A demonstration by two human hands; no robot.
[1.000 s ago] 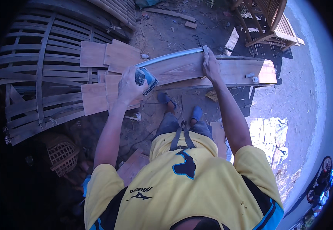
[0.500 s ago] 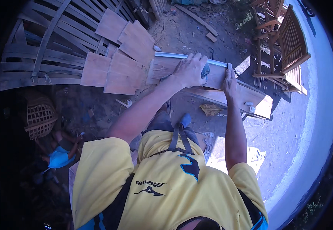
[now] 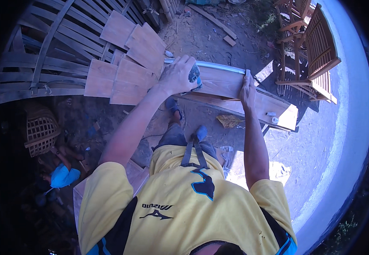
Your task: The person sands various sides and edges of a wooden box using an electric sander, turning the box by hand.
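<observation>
In front of me a long wooden board (image 3: 220, 80) with a pale strip along its far edge lies across a wooden bench (image 3: 263, 106). My left hand (image 3: 174, 76) is wrapped over a dark, teal-marked palm sander (image 3: 194, 77), which rests on the left part of the board. The fingers and wrist hide much of the tool, and its underside is out of sight. At the board's right end, my right hand (image 3: 247, 92) is closed against the end edge, thumb side up. Small white pieces (image 3: 274, 120) sit on the bench beyond that hand.
Several thin wood panels (image 3: 129, 80) lie on a slatted bamboo frame (image 3: 44, 78) at the left. Wooden slatted chairs (image 3: 320, 46) stand at the far right. A person in a blue shirt (image 3: 64, 175) is low at the left, by a woven basket (image 3: 41, 131). Planks (image 3: 212, 19) lie on the ground ahead.
My left hand has slid the sander leftward along the board. The right hand keeps its place at the board's end. The whole view has shifted slightly.
</observation>
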